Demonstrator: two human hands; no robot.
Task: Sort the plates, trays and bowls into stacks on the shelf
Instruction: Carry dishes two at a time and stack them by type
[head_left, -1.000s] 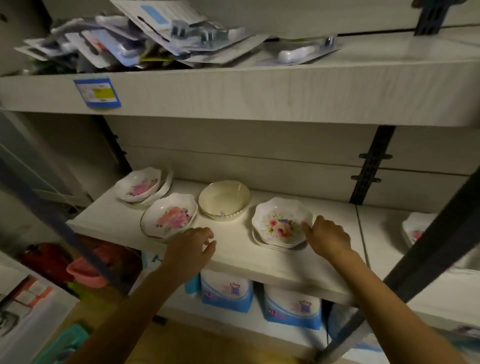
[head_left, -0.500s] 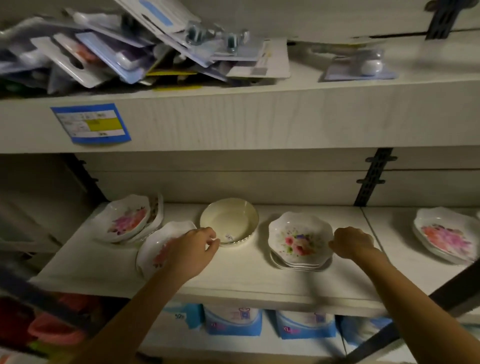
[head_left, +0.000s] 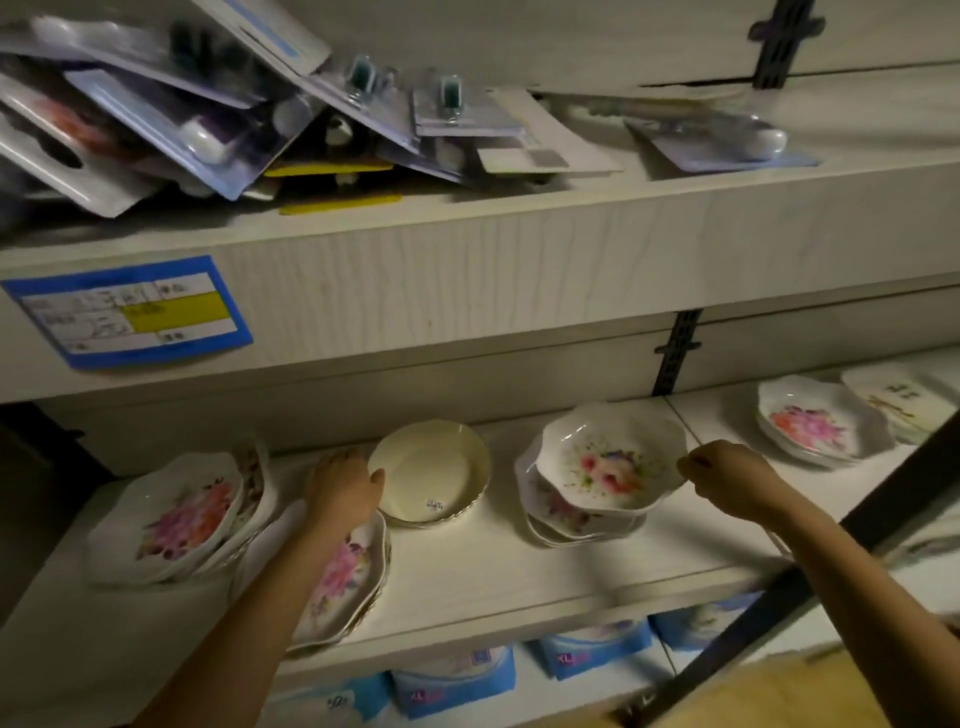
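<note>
On the white shelf (head_left: 493, 566), my right hand (head_left: 727, 478) pinches the right rim of a scalloped floral bowl (head_left: 613, 462). That bowl sits tilted and slightly raised over a small stack of like bowls (head_left: 566, 519). A plain cream bowl (head_left: 431, 470) stands left of it. My left hand (head_left: 343, 488) lies against the cream bowl's left side, thumb at its rim. Beneath my left forearm is a stack of floral plates (head_left: 348, 582). Another floral stack (head_left: 182, 519) leans at the far left.
Further right on the shelf are a floral bowl stack (head_left: 810, 428) and pale trays (head_left: 904, 400). The upper shelf (head_left: 467, 260) overhangs, piled with blister packs (head_left: 208, 119). A dark metal post (head_left: 831, 561) slants across the right. Blue packages (head_left: 457, 686) sit below.
My right hand has taken the floral bowl's rim and tipped it up off its stack. My left hand slid from the floral plates to the cream bowl's left side. The view moved closer.
</note>
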